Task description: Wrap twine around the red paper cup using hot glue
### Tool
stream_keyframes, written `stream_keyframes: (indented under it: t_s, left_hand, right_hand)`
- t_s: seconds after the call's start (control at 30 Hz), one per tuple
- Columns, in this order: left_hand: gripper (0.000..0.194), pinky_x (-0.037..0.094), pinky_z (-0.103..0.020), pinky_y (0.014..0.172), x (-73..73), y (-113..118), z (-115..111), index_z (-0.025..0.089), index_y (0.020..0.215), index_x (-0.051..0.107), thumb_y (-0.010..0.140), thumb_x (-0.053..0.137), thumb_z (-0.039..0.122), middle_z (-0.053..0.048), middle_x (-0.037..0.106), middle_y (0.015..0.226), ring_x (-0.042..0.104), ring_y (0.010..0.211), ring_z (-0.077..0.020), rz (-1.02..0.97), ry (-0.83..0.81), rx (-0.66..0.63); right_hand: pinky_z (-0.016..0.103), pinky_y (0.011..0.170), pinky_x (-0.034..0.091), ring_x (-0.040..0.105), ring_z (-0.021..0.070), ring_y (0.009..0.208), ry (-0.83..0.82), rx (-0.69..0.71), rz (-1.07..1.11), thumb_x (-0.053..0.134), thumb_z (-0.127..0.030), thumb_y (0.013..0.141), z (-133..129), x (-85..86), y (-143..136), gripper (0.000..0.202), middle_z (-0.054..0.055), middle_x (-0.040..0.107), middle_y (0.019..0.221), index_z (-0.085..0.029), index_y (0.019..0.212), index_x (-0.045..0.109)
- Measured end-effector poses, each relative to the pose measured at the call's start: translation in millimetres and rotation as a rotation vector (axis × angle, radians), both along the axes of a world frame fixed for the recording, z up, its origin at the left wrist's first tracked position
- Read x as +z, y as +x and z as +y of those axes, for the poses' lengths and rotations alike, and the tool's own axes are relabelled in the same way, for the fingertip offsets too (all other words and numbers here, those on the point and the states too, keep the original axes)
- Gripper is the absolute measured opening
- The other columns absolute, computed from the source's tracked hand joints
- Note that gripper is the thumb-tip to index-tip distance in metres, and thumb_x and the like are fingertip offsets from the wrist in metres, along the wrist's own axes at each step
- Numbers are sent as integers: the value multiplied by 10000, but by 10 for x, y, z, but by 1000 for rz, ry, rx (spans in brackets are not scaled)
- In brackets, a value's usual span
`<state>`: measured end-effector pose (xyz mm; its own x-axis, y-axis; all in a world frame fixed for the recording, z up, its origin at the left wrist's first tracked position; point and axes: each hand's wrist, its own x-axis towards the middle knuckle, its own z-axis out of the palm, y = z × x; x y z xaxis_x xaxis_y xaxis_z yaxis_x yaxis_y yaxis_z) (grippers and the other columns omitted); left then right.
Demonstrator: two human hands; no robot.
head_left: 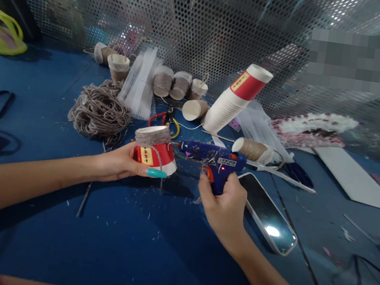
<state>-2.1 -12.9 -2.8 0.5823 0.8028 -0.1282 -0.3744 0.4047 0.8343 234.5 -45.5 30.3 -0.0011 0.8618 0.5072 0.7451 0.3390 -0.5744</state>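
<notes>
My left hand grips a red and white paper cup, tilted, with grey cord wound round its upper end. A loose length of the cord hangs down across the cup's side. In my right hand is a blue hot glue gun, its small red light lit and a finger at the orange trigger. The gun's nozzle points left and is at the cup, close below the wound cord; whether it touches cannot be made out. A tangled bundle of grey cord lies behind my left hand.
A leaning stack of paper cups stands behind the glue gun. Several cord-wrapped cups line the back by a perforated metal screen. Red and yellow scissors lie behind the held cup. A phone lies beside my right hand.
</notes>
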Motion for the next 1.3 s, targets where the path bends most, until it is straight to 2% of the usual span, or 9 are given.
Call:
stream_keyframes:
  t_s: [0.47, 0.63, 0.73, 0.87, 1.0, 1.07, 1.17, 1.23, 1.3]
  left_hand:
    - [510, 520, -324, 896, 14, 1, 2, 131, 1036, 672, 574, 888, 129, -82, 749, 994, 706, 935, -198, -15, 10, -6]
    - [524, 513, -374, 919, -8, -8, 0, 126, 1047, 664, 574, 889, 153, -104, 743, 1014, 701, 963, -235, 10, 42, -12]
    - [564, 508, -405, 942, -2, -8, -9, 117, 1072, 658, 567, 898, 195, -128, 737, 1037, 696, 993, -270, 26, 51, -5]
    - [588, 514, -421, 950, 44, -17, -3, 135, 1132, 610, 617, 876, 236, -137, 720, 1090, 677, 1057, -303, 46, 25, 88]
    - [592, 558, -392, 859, 82, -47, 53, 154, 1138, 585, 620, 859, 238, -116, 716, 1066, 685, 1022, -306, 100, 67, 159]
    - [605, 555, -372, 862, 88, -64, 88, 166, 1141, 599, 599, 860, 226, -96, 717, 1064, 682, 1024, -296, 120, 95, 198]
    - [648, 521, -371, 932, 77, -86, 126, 177, 1186, 607, 591, 856, 231, -88, 714, 1096, 661, 1076, -294, 103, 127, 227]
    - [653, 508, -370, 950, 54, -100, 138, 180, 1200, 609, 601, 852, 269, -92, 714, 1102, 652, 1095, -300, 88, 138, 233]
    - [668, 519, -364, 922, 22, -115, 141, 186, 1201, 606, 596, 860, 314, -94, 715, 1095, 657, 1078, -302, 88, 136, 229]
  right_hand:
    - [254, 451, 374, 474, 119, 449, -48, -34, 5, 552, -326, 764, 24, -2, 19, 178, -43, 526, 520, -240, 677, 423]
    - [264, 462, 397, 491, 128, 464, -75, -60, 12, 553, -336, 756, 46, -23, 26, 180, -34, 541, 534, -240, 672, 428]
    - [279, 473, 434, 533, 149, 487, -97, -99, 43, 590, -393, 750, 117, -56, 46, 210, -27, 559, 536, -232, 685, 471]
    - [281, 392, 428, 518, 137, 410, -262, -122, 180, 687, -547, 710, 249, -76, 80, 374, -29, 575, 555, -219, 727, 508]
    - [287, 307, 405, 483, 132, 326, -424, -141, 381, 699, -615, 696, 324, -84, 106, 479, -63, 528, 544, -237, 798, 423]
    - [306, 351, 457, 544, 155, 408, -391, -91, 416, 667, -629, 725, 331, -116, 124, 487, -55, 524, 587, -250, 818, 376]
    - [401, 591, 553, 608, 206, 683, -242, -26, 228, 606, -641, 772, 309, -196, 152, 465, -9, 516, 716, -253, 813, 354]
    - [517, 786, 522, 571, 269, 898, -140, -105, 28, 602, -686, 741, 276, -243, 160, 516, 50, 504, 859, -237, 849, 372]
    - [611, 908, 431, 487, 333, 1058, -35, -191, -120, 602, -708, 721, 235, -255, 152, 586, 116, 468, 1000, -204, 935, 390]
